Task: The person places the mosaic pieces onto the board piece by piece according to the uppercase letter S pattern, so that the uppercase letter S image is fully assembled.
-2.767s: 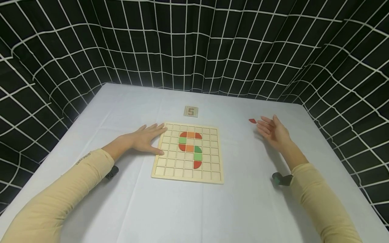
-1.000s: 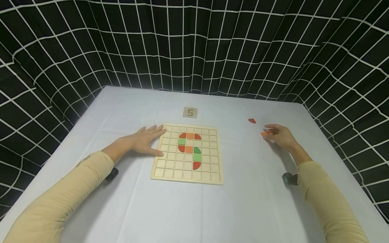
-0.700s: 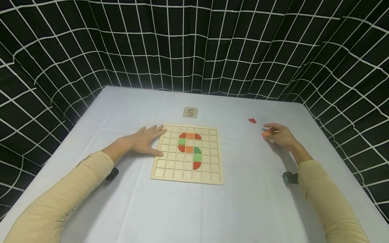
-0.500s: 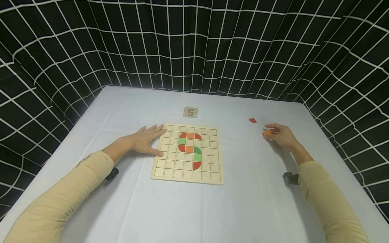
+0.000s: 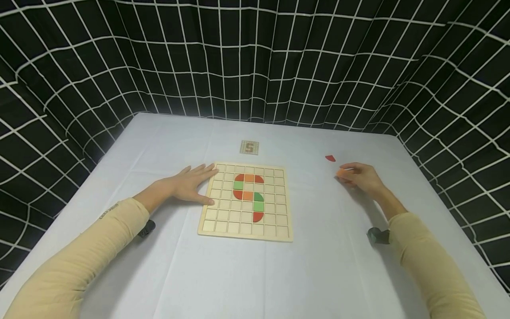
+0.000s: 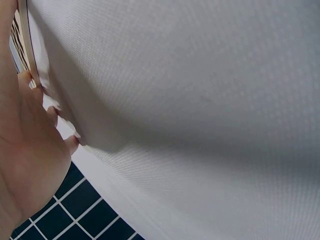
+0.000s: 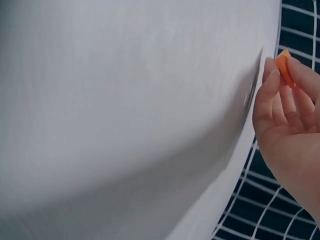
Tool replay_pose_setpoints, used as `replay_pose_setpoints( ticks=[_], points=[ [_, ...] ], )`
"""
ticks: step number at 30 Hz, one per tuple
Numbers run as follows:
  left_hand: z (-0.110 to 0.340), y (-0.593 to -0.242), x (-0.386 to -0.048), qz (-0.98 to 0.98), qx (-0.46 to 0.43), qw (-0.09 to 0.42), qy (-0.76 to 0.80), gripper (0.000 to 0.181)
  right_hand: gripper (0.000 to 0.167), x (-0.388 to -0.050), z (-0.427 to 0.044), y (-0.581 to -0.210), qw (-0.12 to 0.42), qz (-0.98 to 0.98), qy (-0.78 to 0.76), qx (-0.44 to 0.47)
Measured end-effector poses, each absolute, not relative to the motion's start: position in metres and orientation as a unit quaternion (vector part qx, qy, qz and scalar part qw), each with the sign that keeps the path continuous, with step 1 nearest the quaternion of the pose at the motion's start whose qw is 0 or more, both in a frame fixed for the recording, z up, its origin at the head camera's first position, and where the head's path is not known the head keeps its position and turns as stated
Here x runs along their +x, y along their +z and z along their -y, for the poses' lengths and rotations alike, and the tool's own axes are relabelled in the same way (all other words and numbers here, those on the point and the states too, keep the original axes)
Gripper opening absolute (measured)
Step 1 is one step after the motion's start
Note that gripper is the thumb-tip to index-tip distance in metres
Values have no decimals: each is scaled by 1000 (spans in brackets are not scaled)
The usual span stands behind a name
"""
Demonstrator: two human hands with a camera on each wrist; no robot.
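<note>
A pale wooden grid board (image 5: 223, 226) lies mid-table, with red, orange and green tiles set in its cells as a curved figure. My left hand (image 5: 189, 183) rests flat at the board's left edge, fingers spread and straight, fingertips and thumb on the rim. Right of the board, my right hand (image 5: 362, 178) pinches an orange tile (image 5: 341, 173) between thumb and fingers. The right wrist view shows this orange tile (image 7: 285, 69) on edge in the fingertips. A red quarter-round tile (image 5: 330, 158) lies on the cloth just beyond the right hand.
Behind the board lies a small square card (image 5: 249, 147) bearing an S figure in a grid. A white cloth (image 5: 318, 266) covers the table. Black curtains with a white grid (image 5: 239, 62) stand around its back and sides. Dark wrist devices (image 5: 377, 235) sit under the sleeves.
My right hand came from beside the red tile, picked up an orange tile, and has now shifted slightly left with it. The left hand stays in place on the board.
</note>
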State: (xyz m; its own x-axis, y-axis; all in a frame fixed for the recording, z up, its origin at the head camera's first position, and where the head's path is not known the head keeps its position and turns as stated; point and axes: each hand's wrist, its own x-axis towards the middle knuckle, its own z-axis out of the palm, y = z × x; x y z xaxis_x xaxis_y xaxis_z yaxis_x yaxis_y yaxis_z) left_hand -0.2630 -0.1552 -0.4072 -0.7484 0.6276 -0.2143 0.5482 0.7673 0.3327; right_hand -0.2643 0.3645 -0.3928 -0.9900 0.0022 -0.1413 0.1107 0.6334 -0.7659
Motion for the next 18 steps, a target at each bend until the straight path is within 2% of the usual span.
replay_pose_setpoints(
  ticks=[10,18],
  points=[
    [155,-410,-264,-928,313,164,123,103,51,-263,-330,-392,102,-874,-476,-17],
    [155,-408,-263,-928,315,163,120,103,44,-260,-303,-393,117,-874,-469,-48]
  ],
)
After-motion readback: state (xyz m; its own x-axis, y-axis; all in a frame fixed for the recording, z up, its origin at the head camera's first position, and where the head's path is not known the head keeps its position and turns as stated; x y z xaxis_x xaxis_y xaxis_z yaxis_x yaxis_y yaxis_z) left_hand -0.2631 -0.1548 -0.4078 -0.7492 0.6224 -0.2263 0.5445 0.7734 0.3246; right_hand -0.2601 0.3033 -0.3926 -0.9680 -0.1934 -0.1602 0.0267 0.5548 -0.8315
